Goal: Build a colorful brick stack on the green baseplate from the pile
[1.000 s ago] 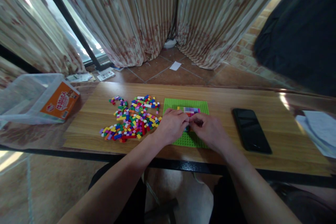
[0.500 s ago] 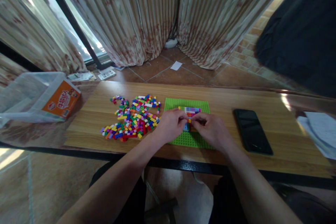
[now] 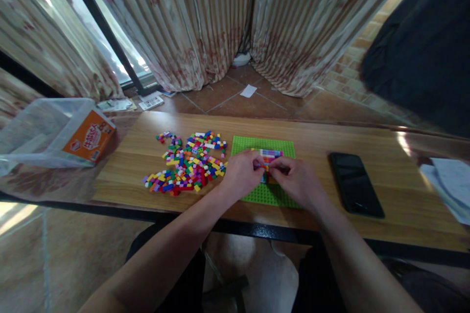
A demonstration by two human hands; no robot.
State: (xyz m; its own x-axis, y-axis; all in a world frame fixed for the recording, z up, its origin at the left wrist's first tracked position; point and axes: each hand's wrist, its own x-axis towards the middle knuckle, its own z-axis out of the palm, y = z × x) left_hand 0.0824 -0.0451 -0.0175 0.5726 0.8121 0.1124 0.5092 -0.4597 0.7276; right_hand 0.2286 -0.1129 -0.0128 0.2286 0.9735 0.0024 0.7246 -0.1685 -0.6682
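We are seeing one cluster of assembled bricks (image 3: 271, 153) sitting on one green baseplate (image 3: 270, 196), in rows that the fingers are partly covering. Our two hands, the left hand (image 3: 242, 171) and the right hand (image 3: 298, 182), are bringing their fingertips close together over the cluster; we cannot tell whether either is pinching a brick. Left of the baseplate, one spread of loose bricks (image 3: 189, 168) is lying in many colours, too many and too small for us to count. One black phone (image 3: 356, 184) is lying to the right. All these are resting on one wood-grain worktop (image 3: 312, 137). One clear bin (image 3: 44, 159) is standing by its left end, and papers (image 3: 451, 178) are lying at its right end. Beyond, patterned curtains (image 3: 216, 29) are hanging over a tiled floor (image 3: 223, 105), where one white sheet (image 3: 248, 91) is lying.
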